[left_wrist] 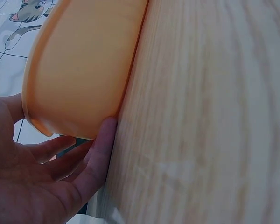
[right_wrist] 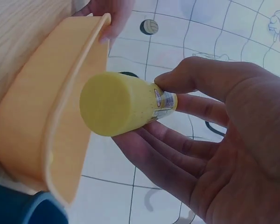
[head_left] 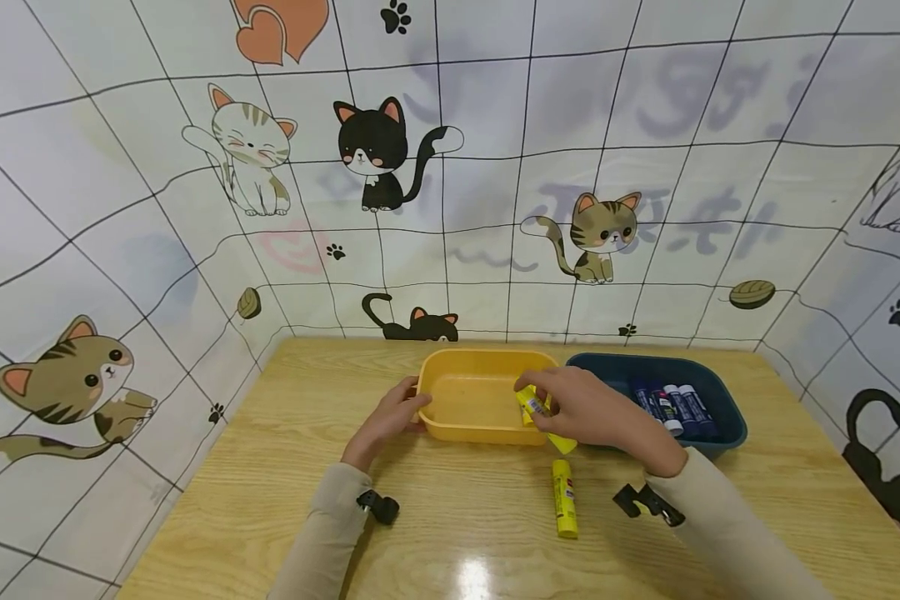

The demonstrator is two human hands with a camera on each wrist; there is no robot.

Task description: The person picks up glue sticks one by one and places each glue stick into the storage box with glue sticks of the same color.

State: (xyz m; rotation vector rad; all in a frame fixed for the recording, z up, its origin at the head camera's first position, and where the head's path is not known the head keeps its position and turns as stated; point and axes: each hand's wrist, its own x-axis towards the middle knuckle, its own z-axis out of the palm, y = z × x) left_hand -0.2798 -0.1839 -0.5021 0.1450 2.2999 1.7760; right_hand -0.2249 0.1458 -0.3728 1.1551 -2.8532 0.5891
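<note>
My right hand (head_left: pixel 581 404) holds a yellow glue stick (right_wrist: pixel 116 105) between thumb and fingers, over the right end of a yellow plastic bin (head_left: pixel 468 434). The stick is tilted, its wide plain end towards the wrist camera. At the bin's left end my left hand (head_left: pixel 390 417) grips the wall, thumb at the rim and fingers against the outside (left_wrist: pixel 102 144). On the table in front of the bin lies another yellow glue stick (head_left: pixel 565 500). Part of the bin's right end is hidden behind my right hand.
A dark blue bin (head_left: pixel 731 408) stands right beside the yellow one, partly behind my right forearm. It holds several dark blue glue sticks (head_left: pixel 693 408), some with white ends. The wooden table (head_left: pixel 270 483) backs onto a cat-patterned cloth wall (head_left: pixel 480 250).
</note>
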